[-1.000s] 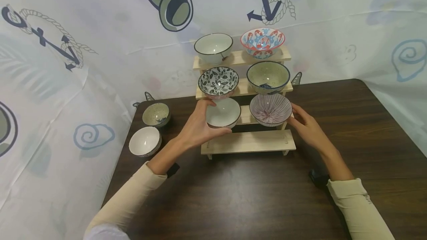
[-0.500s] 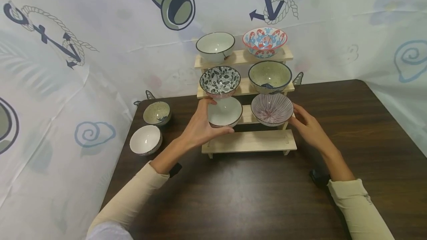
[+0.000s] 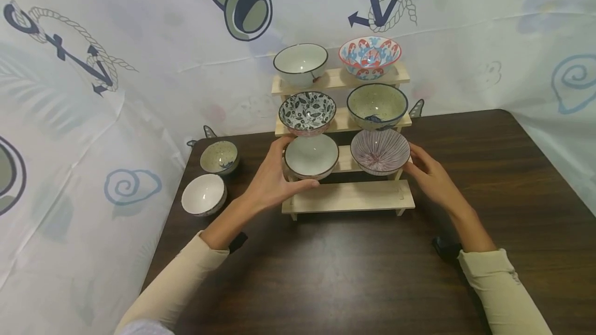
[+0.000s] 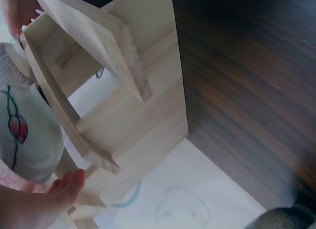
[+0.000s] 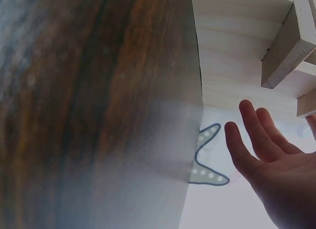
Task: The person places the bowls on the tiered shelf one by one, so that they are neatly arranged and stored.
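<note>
At the wooden stand (image 3: 349, 197), the left hand (image 3: 270, 181) spreads wide around a flower-painted white bowl (image 3: 311, 155); the right hand (image 3: 432, 178), fingers extended, flanks a striped bowl (image 3: 380, 152); neither grips.

The head view looks forward-down over the dark-brown wooden table (image 3: 326, 262); nearer, tilted wrist views share its pale wooden tiered stand (image 3: 349, 198) from either side.

Pale anchor-printed cloth (image 3: 465, 61) hangs behind a dark wooden table (image 3: 335, 268).
</note>
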`<act>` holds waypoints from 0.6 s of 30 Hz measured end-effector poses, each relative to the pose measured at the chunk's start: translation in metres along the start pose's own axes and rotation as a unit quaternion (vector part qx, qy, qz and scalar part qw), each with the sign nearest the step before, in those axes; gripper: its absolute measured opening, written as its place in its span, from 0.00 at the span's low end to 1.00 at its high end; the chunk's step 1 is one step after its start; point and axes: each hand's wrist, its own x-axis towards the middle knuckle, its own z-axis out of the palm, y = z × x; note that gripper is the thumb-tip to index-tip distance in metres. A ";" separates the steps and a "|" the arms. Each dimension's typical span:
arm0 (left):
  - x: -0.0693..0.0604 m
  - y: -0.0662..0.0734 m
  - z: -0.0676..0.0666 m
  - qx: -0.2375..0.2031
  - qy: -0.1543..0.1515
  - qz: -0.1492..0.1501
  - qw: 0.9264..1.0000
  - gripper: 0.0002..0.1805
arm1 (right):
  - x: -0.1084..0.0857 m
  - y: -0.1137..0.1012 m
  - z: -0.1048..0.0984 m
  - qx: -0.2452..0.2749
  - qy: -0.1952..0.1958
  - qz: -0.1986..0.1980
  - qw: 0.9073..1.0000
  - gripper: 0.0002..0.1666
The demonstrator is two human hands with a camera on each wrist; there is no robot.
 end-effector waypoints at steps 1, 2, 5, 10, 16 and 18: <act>-0.001 -0.001 -0.002 -0.001 0.001 0.001 1.000 0.61 | 0.000 0.000 0.000 0.000 0.002 -0.002 1.000 0.37; -0.003 -0.002 -0.004 0.000 0.002 0.004 1.000 0.62 | 0.001 0.000 0.000 -0.002 0.004 -0.005 1.000 0.36; -0.006 -0.003 -0.010 0.009 0.002 0.010 1.000 0.62 | 0.001 0.000 0.000 -0.004 0.008 -0.013 1.000 0.36; -0.012 -0.005 -0.019 0.033 -0.005 -0.015 0.999 0.64 | 0.000 0.000 0.000 -0.008 0.005 -0.007 1.000 0.36; -0.019 -0.007 -0.027 0.054 -0.015 -0.048 0.997 0.66 | 0.001 0.000 0.001 -0.005 0.002 -0.002 1.000 0.36; -0.022 -0.008 -0.030 0.055 -0.015 -0.053 0.997 0.66 | 0.000 0.000 0.001 -0.006 0.001 -0.003 1.000 0.36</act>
